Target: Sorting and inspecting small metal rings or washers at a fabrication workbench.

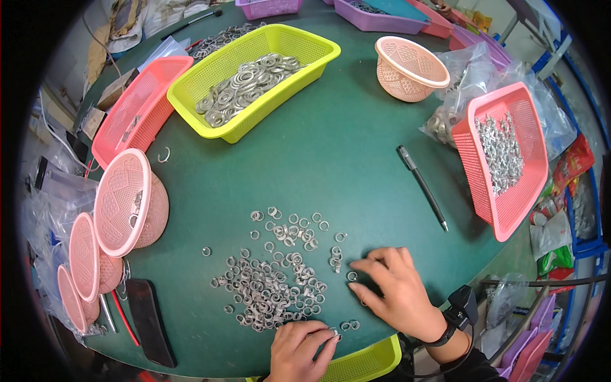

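Observation:
A heap of small silver-coloured rings (pixel 267 290) lies on the green table in front of me. My left hand (pixel 300 350) is at the heap's near edge, thumb and forefinger pinched on a small ring (pixel 336 333). To the right of the heap, my right hand (pixel 396 290) hovers over the table with thumb and fingers apart. A single ring (pixel 352 275) lies beside its fingertips, and another is partly hidden under its thumb. Two or three loose rings (pixel 350 325) sit between the hands, and a short row of rings (pixel 335 259) lies left of my right fingertips.
A yellow-green basket (pixel 280 105) of larger rings stands far left, beside a red basket (pixel 108 137). Pink round baskets (pixel 162 213) and a black phone (pixel 151 325) line the left. At right are a pen (pixel 423 188) and a pink basket (pixel 474 169) of metal pieces.

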The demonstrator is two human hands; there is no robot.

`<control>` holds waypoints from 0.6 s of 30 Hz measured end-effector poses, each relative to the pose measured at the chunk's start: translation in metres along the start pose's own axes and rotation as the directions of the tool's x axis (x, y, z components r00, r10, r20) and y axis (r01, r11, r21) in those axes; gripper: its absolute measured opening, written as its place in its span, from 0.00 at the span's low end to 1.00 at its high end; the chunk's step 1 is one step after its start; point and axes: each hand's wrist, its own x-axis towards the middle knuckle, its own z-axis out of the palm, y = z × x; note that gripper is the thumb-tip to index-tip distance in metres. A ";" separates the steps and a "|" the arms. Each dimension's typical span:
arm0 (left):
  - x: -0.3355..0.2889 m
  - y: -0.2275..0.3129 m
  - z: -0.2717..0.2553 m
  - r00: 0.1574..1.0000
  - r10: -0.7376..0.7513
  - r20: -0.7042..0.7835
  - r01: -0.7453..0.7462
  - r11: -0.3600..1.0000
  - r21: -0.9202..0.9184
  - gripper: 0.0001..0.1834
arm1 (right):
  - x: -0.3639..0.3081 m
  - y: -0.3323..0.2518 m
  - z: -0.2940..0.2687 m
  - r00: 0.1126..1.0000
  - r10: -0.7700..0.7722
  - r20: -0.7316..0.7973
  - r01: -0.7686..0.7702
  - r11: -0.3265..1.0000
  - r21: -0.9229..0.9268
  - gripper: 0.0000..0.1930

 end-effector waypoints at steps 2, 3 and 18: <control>-0.002 -0.001 0.003 1.000 0.000 0.015 -0.001 1.000 0.023 0.09 | 0.000 0.000 0.000 0.999 -0.030 0.035 0.031 0.999 -0.034 0.12; -0.003 -0.002 0.005 1.000 -0.001 0.028 -0.001 0.999 0.043 0.09 | -0.001 0.001 -0.001 0.999 -0.034 0.036 0.035 0.999 -0.032 0.12; -0.006 -0.004 0.013 0.999 0.053 -0.001 -0.053 0.995 0.089 0.10 | 0.002 -0.006 -0.009 0.991 -0.070 0.112 0.071 0.997 -0.001 0.11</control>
